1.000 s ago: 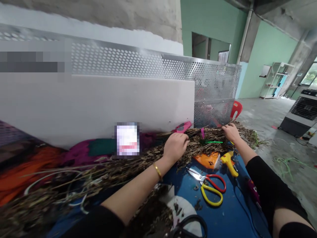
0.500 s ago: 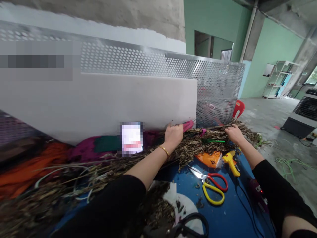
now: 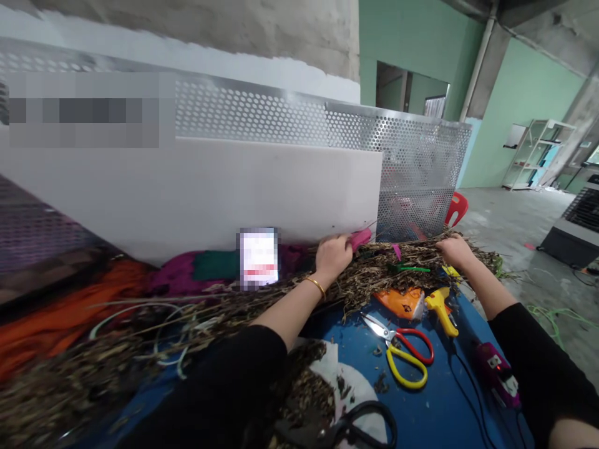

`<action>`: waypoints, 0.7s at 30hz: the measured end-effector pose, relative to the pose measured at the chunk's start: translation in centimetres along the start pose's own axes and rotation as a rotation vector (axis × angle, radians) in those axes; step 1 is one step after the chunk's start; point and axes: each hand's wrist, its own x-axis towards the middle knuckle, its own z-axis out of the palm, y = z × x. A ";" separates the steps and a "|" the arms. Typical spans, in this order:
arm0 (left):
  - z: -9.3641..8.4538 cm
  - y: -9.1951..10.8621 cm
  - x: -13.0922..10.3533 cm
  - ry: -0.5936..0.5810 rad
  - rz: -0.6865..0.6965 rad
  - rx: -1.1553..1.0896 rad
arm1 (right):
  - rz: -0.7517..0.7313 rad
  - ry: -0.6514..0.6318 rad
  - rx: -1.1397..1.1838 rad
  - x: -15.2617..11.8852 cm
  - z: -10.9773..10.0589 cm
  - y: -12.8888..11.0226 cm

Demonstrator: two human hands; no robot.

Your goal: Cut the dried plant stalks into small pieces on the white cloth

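Risk: dried stalks [image 3: 355, 282] along counter [image 3: 421, 415] far edge look brittle; hard squeeze could snap them, a drag could catch scissors [image 3: 389, 335] or glue gun [image 3: 441, 310]. Left hand [image 3: 333, 257] by pink piece [image 3: 360, 238], right hand [image 3: 455, 251] at stalks' far-right end; can't tell either grip. Counter blue, littered; perforated screen [image 3: 421, 153] behind, concrete floor [image 3: 496, 215], green walls [image 3: 533, 93].

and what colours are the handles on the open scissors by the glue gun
One red, one yellow; clearest in the head view.

We observe a workshop, evidenced by bare concrete walls [image 3: 196, 25], a glue gun [image 3: 440, 312] and a perforated metal partition [image 3: 414, 168].
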 end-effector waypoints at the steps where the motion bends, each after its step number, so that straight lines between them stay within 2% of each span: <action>1: -0.1 0.1 -0.2 0.013 0.040 -0.017 | 0.001 -0.006 -0.001 0.0 0.0 0.0; 3: 0.0 0.1 -0.4 0.036 0.119 -0.035 | 0.005 -0.012 0.002 0.1 0.0 -0.1; 5: 0.4 -0.2 -0.5 0.052 0.140 -0.032 | 0.011 -0.015 0.009 0.2 0.0 -0.2; 8: 1.2 -1.0 -0.1 0.078 0.061 0.014 | 0.018 -0.021 0.020 0.2 0.1 0.0; 11: 1.7 -1.8 0.4 0.049 -0.010 0.047 | 0.012 -0.031 0.027 0.2 0.1 0.3; 21: 2.1 -2.1 0.7 -0.051 -0.037 0.042 | -0.091 -0.047 0.040 -1.0 -0.4 1.0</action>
